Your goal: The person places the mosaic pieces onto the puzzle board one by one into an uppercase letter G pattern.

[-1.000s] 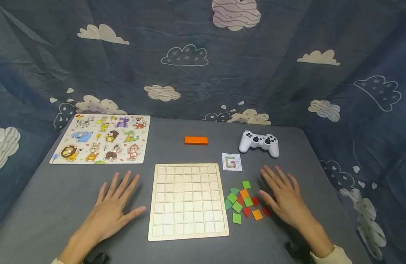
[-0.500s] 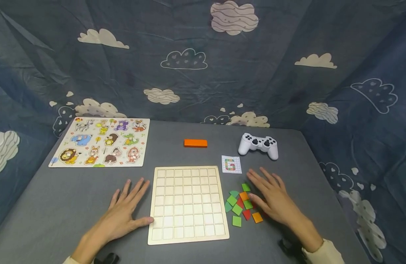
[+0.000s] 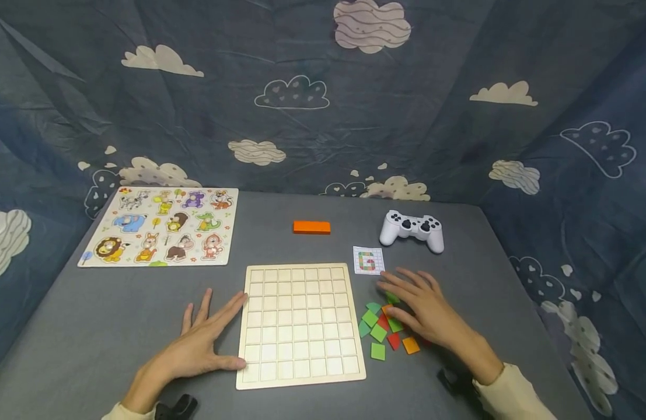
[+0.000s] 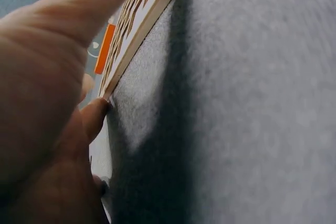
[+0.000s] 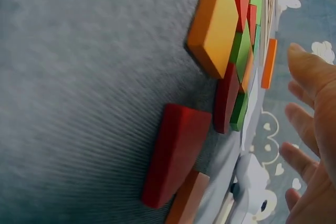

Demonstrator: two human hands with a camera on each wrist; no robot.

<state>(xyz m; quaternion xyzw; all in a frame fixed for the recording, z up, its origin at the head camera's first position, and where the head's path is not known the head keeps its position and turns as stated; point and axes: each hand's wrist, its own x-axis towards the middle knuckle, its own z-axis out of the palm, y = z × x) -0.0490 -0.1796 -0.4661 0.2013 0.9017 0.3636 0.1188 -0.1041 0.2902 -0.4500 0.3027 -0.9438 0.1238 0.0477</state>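
A pale wooden grid board [image 3: 301, 326] lies flat in the middle of the table in the head view. At its left edge my left hand [image 3: 196, 347] touches the rim with thumb and index finger, both straight. In the left wrist view a fingertip [image 4: 95, 116] meets the side of the board [image 4: 144, 30]. My right hand [image 3: 430, 312] hovers over a loose pile of green, red and orange tiles, its relaxed fingers holding nothing. Among them are a green tile [image 3: 377, 351], an orange tile [image 5: 212, 24] and a red tile [image 5: 176, 156]. The hand hides part of the pile.
A small card [image 3: 368, 260] with a coloured G-like pattern lies beyond the tiles. Farther back are an orange block [image 3: 311, 227] and a white game controller [image 3: 412, 231]. An animal puzzle board [image 3: 160, 233] occupies the back left. A cloud-patterned cloth [image 3: 207, 116] hangs behind the table.
My left hand has moved right and nearer, from bare table to the board's left edge. My right hand has shifted left over the tiles. The board and card look unmoved.
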